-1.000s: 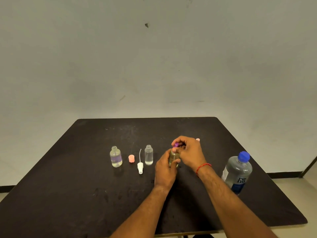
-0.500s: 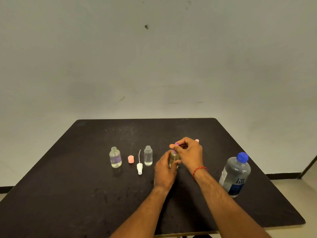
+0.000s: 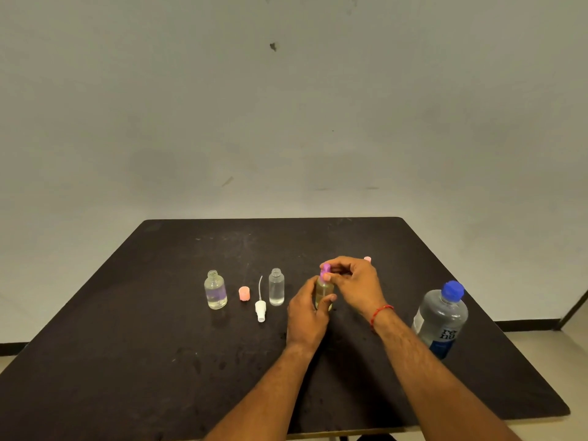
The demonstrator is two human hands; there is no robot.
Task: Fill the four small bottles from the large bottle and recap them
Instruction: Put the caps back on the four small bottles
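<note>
Dark bench, items in a row across its middle. Toward the left edge: round small bottle, uncapped, upright, part-filled. Beside it, a pink cap loose on the bench. Next, a white spray pump lying flat, its tube pointing to the far edge. Next, a slim clear bottle, uncapped, upright. Centre: yellowish small bottle, upright, left hand wrapped round its body, right hand pinching the purple cap at its neck. Behind the right hand, a pink top, the rest hidden. Near the right edge: large bottle, blue cap on, standing. Red thread on the right wrist.
</note>
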